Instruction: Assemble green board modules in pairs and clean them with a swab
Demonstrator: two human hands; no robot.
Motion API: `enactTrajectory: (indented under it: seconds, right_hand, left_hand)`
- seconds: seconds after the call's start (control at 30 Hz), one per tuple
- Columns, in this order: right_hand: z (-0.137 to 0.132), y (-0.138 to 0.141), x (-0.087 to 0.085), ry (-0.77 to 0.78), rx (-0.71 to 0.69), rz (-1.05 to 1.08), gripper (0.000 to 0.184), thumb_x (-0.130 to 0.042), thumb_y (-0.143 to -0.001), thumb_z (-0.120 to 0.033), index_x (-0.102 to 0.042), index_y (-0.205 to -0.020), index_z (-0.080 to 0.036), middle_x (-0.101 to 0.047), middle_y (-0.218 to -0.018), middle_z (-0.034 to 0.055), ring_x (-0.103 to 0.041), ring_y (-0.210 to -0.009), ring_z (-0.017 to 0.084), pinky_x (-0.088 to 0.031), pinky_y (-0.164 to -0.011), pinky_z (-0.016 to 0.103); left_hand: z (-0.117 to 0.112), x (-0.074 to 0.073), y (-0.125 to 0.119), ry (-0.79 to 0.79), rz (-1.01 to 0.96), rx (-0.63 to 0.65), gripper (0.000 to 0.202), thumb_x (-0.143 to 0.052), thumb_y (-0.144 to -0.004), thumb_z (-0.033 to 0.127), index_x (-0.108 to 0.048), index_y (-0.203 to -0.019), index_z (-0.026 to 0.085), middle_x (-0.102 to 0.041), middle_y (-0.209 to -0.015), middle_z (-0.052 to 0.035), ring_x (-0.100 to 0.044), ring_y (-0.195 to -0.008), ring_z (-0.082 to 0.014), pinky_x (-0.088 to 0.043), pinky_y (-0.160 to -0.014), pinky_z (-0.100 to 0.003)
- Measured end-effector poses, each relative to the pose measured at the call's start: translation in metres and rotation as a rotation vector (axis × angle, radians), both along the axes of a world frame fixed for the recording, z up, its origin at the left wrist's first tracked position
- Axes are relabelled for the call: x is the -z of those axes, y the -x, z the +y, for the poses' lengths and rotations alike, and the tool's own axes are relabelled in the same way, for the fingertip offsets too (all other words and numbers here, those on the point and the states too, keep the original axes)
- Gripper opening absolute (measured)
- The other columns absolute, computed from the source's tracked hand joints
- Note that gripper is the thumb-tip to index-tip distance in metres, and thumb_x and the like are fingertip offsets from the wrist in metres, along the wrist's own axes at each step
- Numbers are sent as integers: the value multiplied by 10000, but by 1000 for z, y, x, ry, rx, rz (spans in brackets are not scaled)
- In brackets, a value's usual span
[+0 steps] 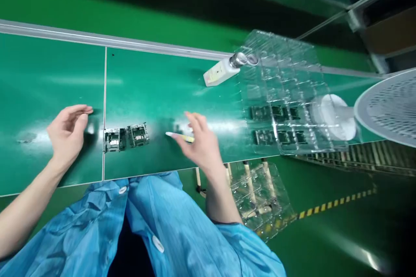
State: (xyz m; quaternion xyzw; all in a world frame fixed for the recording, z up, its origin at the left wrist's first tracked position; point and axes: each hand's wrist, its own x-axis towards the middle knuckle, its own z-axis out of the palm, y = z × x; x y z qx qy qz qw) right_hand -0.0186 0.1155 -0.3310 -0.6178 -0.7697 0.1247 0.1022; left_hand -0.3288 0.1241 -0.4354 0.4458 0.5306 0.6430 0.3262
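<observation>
My left hand [68, 132] is over the left part of the green bench, with bent fingers and the thumb apart from them; nothing shows in it. To its right, two small dark metal-framed electronic modules [113, 139] lie side by side, the right one [138, 134] slightly turned. My right hand [204, 145] is farther right, its fingers spread from the thumb. Beneath that thumb is a slim white and yellow pen-like stick [187, 138]; the thumb covers part of it, and the fingers are not closed round it.
A white bottle [218, 73] with a metal cap stands at the back. Clear plastic trays [286, 91] with several dark modules lie on the right, by a round white fan-like object [390, 108]. Another clear tray [260, 194] sits below the bench's front edge [182, 169].
</observation>
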Motion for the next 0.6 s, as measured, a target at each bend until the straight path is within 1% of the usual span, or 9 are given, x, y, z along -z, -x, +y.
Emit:
enactTrajectory:
  seconds: [0.1, 0.17, 0.2, 0.27, 0.33, 0.37, 0.43, 0.53, 0.6]
  right_hand:
    - [0, -56, 27, -84, 32, -2, 319, -604, -896, -477, -702, -1043, -212, -698, -1003, 115, -676, -944, 290, -578, -834, 457]
    - [5, -77, 46, -113, 89, 35, 302, -565, -915, -487, -694, -851, -222, -678, -815, 91, -666, -801, 272, -575, -764, 446]
    - [8, -82, 53, -131, 133, 51, 330, -526, -934, -490, -683, -832, -219, -665, -791, 98, -658, -780, 278, -567, -751, 460]
    - [15, -81, 61, -216, 253, 53, 368, -482, -948, -504, -676, -912, -194, -660, -868, 151, -650, -860, 331, -543, -786, 537]
    - [19, -66, 60, -341, 343, 71, 400, -512, -934, -516, -656, -1059, -164, -649, -1023, 209, -623, -1023, 386, -496, -887, 619]
    - [19, -54, 57, -383, 345, 118, 425, -538, -926, -513, -630, -1140, -157, -635, -1107, 222, -602, -1104, 392, -471, -948, 633]
    - [14, -24, 49, -346, 236, 292, 513, -576, -917, -513, -543, -1306, -180, -591, -1278, 206, -552, -1249, 362, -435, -1058, 605]
    - [5, 25, 40, -9, -77, 568, 763, -636, -869, -570, -339, -1497, -255, -428, -1527, 139, -398, -1439, 322, -395, -1147, 570]
    - [3, 51, 40, 208, -223, 664, 861, -679, -842, -552, -259, -1542, -280, -339, -1601, 107, -322, -1490, 311, -362, -1179, 567]
  left_hand:
    - [-32, -5, 2, 39, 39, -49, 181, -665, -885, 276, -709, -1060, 268, -751, -967, 82, -721, -948, -152, -552, -1044, -371]
    - [-45, -8, -3, 64, 64, -50, 217, -646, -899, 300, -693, -1107, 262, -751, -1027, 39, -716, -1013, -176, -533, -1073, -399]
    - [-49, -9, -6, 79, 76, -35, 245, -649, -896, 319, -686, -1130, 254, -749, -1060, 9, -711, -1046, -192, -527, -1080, -409]
    - [-52, -11, -13, 94, 88, 19, 322, -665, -880, 358, -668, -1182, 246, -740, -1121, -40, -694, -1107, -220, -514, -1093, -424]
    - [-50, -14, -19, 91, 72, 106, 404, -677, -860, 374, -639, -1242, 250, -720, -1195, -66, -664, -1173, -244, -490, -1116, -443]
    - [-48, -16, -20, 83, 58, 150, 437, -680, -852, 371, -624, -1270, 256, -707, -1230, -70, -647, -1202, -250, -478, -1126, -448]
    - [-42, -21, -23, 66, 28, 226, 483, -684, -836, 354, -606, -1305, 270, -688, -1277, -67, -622, -1241, -251, -464, -1137, -443]
    - [-33, -27, -25, 58, 13, 270, 498, -694, -803, 344, -623, -1291, 279, -699, -1260, -54, -618, -1244, -250, -475, -1120, -429]
    - [-28, -31, -28, 79, 17, 276, 473, -699, -785, 345, -652, -1248, 263, -716, -1218, -58, -630, -1221, -260, -483, -1106, -443]
